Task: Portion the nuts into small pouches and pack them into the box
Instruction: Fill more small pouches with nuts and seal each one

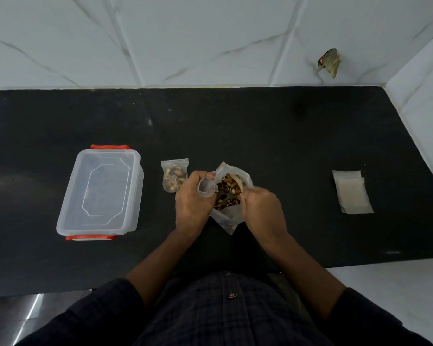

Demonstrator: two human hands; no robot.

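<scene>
I see the left hand [191, 198] with its fingers curled around a small clear empty plastic pouch [206, 187], holding its mouth open just beside the large clear plastic bag of mixed nuts [229, 196]. The right hand [260, 208] sits on the other side of that bag, its fingers curled in at the bag's rim; I cannot tell whether they pinch the plastic or grip nuts, since the fingertips are hidden from me. The big bag stands between the two hands on the black stone countertop [285, 136], its mouth spread wide and the brown and tan nuts showing inside. Just left of the left hand lies a small clear zip pouch already filled with nuts [174, 174], flat on the counter and apart from the hand. Further left, well away from both hands, I see the clear rectangular plastic box with orange clips [100, 192], its lid on. Well to the right of the right hand lies a flat stack of empty clear pouches [351, 192]. Beyond the hands, the counter meets a white marble-patterned tiled wall [185, 41], with a dark crumpled scrap [330, 61] on it up to the right. Nearer me, dark sleeves and a dark checked shirt [223, 315] fill the lower view.
</scene>
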